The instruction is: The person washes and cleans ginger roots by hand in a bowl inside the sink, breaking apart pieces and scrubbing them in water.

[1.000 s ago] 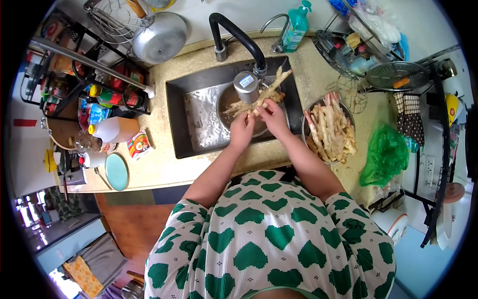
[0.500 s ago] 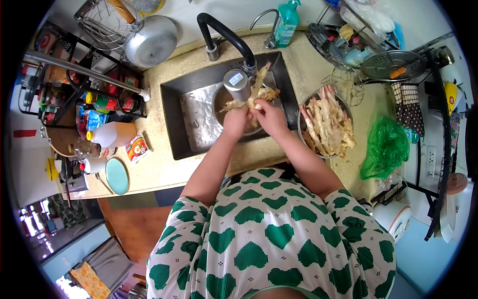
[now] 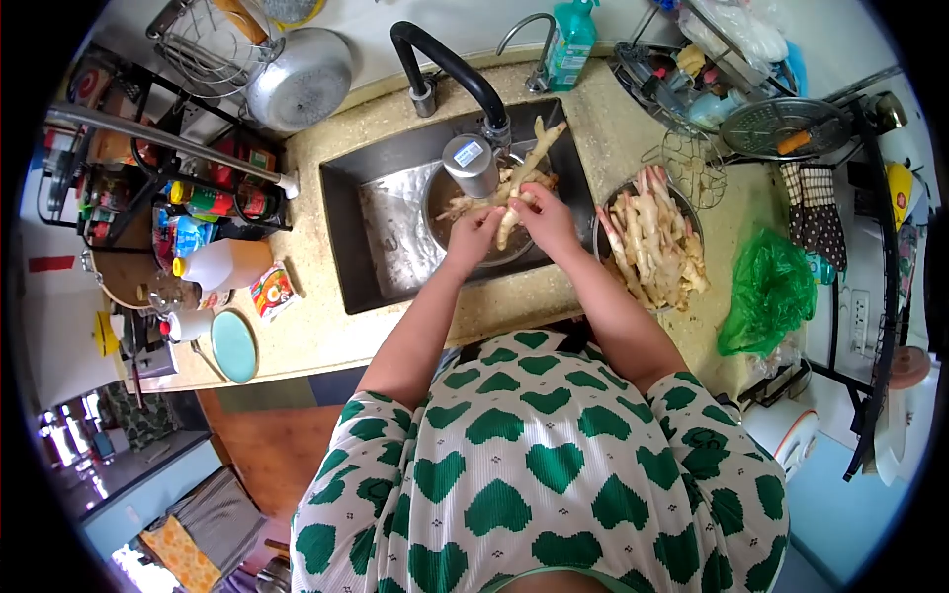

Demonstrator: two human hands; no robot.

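Observation:
A pale chicken foot (image 3: 540,150) is held over the metal bowl (image 3: 429,219) in the sink, its leg end pointing up and away. My right hand (image 3: 547,225) is closed around its middle, near the toes. My left hand (image 3: 475,239) pinches at the toes from the other side; its fingertips are partly hidden. More chicken feet lie in the bowl beneath, partly covered by my hands and the faucet head (image 3: 471,166). On the counter to the right, a second metal bowl (image 3: 701,229) holds a heap of chicken feet (image 3: 647,242).
The black faucet (image 3: 450,64) arches over the sink (image 3: 381,292). A green soap bottle (image 3: 570,47) stands behind it. To the right are a wire rack (image 3: 697,163) and a green plastic bag (image 3: 771,296); to the left, a jug (image 3: 229,265) and a teal plate (image 3: 234,346).
The chicken foot has swung so that its leg end points further right. My right hand has shifted slightly right, and my hands are a little further apart.

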